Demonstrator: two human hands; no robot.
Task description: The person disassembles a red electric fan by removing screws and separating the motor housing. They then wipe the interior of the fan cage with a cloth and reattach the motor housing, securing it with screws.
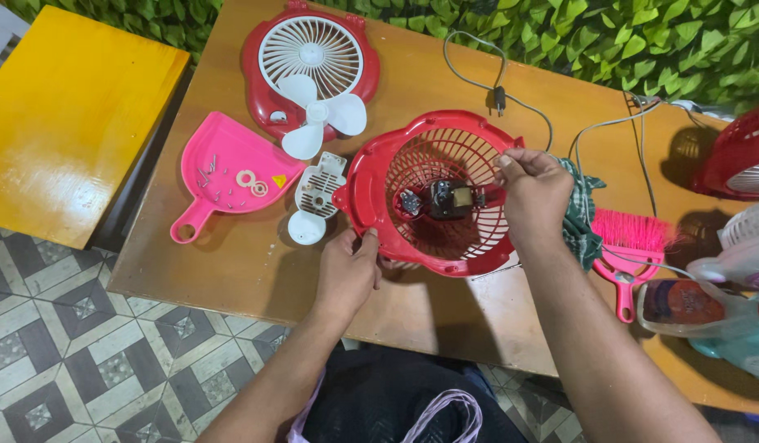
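A red fan housing with a mesh grille (412, 168) lies tilted on the wooden table (232, 262), with a small dark motor (447, 198) in its middle. My left hand (347, 271) grips the housing's lower left rim. My right hand (534, 193) holds its right rim, fingers pinched at the edge, with a green checked cloth (578, 215) under the palm.
A red front fan cover (269, 49) and white blade (322, 115) lie at the back. A pink dustpan (228, 176) holds screws and washers beside a white bracket (318, 197). A pink brush (630, 238), cables (494, 86), a bottle (683, 303) and other fans (736, 152) crowd the right. A yellow stool (68, 115) stands at the left.
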